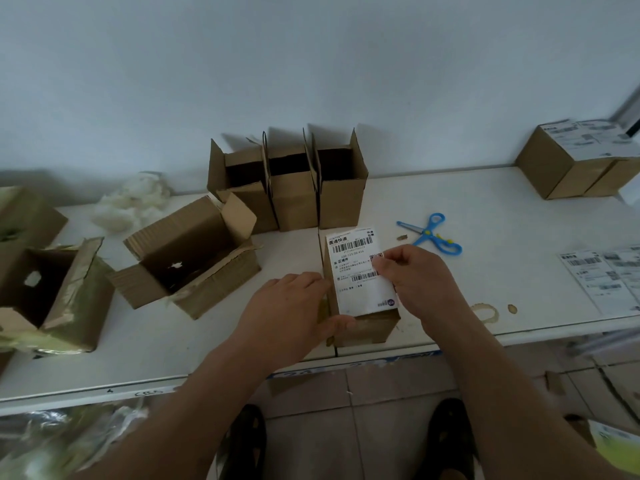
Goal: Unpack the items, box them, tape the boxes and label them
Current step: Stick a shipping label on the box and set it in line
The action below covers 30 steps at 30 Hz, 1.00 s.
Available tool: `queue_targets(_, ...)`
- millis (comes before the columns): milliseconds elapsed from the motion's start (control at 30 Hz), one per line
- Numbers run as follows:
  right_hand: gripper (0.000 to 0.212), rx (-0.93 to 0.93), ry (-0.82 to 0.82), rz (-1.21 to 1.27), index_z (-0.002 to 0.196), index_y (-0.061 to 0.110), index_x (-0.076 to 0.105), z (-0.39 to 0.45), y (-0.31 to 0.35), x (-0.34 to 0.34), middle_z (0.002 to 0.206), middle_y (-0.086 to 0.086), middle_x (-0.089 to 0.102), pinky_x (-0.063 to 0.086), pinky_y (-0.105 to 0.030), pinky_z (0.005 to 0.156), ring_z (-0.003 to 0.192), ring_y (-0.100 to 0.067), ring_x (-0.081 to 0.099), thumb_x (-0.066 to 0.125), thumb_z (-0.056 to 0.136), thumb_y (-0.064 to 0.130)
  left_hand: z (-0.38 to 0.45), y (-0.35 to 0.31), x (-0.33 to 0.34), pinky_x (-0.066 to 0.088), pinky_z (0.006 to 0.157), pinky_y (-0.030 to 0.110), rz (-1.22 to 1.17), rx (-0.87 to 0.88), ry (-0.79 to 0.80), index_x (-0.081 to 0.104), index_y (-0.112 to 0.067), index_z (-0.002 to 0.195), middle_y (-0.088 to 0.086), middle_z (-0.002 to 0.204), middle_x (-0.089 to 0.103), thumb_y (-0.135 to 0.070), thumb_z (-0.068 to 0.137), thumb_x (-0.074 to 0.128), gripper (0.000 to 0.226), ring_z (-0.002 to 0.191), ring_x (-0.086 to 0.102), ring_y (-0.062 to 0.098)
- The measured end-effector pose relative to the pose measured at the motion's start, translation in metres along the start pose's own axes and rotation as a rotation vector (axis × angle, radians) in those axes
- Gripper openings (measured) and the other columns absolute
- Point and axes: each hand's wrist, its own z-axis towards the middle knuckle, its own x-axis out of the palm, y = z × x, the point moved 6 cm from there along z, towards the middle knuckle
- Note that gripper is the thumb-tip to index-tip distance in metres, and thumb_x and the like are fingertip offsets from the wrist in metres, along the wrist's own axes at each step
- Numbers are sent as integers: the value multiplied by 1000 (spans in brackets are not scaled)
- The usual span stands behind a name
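Clearly, my left hand [294,306] grips the stiff box [363,327] at nine o'clock; my right hand [412,271] pinches the flimsy label [360,271].

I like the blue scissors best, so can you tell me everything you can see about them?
The scissors have bright blue handles and blades that look like plastic, with small yellow bits at the pivot and on one handle. They look like a child's safety pair. They lie flat on the white table, blades slightly apart, tips pointing left, loops to the right and rear. Nothing touches them: they sit behind and right of the right hand, with a small brown scrap close to the blades.
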Motion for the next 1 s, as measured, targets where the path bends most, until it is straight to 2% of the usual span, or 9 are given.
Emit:
queue_targets(167,8,9,-21,-58,89,19,63,-1,-4,2,87,5,71,59,-33,72,80,-13,69,64,92,26,1,-1,3,36,101,28,-10,5,3,40,-29,143,-9,145,44,-75,88,34,72,125,45,12)
queue_targets(400,9,10,1,-63,89,18,61,0,-5,-1,87,4,70,51,-23,59,77,-11,67,64,93,25,1,-2,3,36,101,28,18,2,-4,41,-27,142,-9,146,43,-75,88,33,74,125,45,12)
queue_targets(667,10,-2,-21,-93,91,18,62,-1,-7,0,87,7,70,57,-27,66,77,-10,68,64,93,27,1,-3,3,37,100,28,-5,-9,-2,42,-27,141,-9,144,44,-75,87,35,72,124,46,12)
queue_targets(900,10,4,-25,-116,91,17,62,-1,-7,0,88,6,70,48,-20,56,75,-8,67,64,93,27,2,-3,5,38,99,27,-4,-8,6,41,-27,142,-9,144,45,-75,87,34,74,123,47,12)
queue_targets(1000,11,-4,-31,-140,91,18,61,-1,-7,0,88,7,70,51,-21,56,74,-7,67,64,93,28,3,-4,5,40,95,26,-30,-28,6,47,-24,137,-8,138,49,-75,87,29,73,117,50,12)
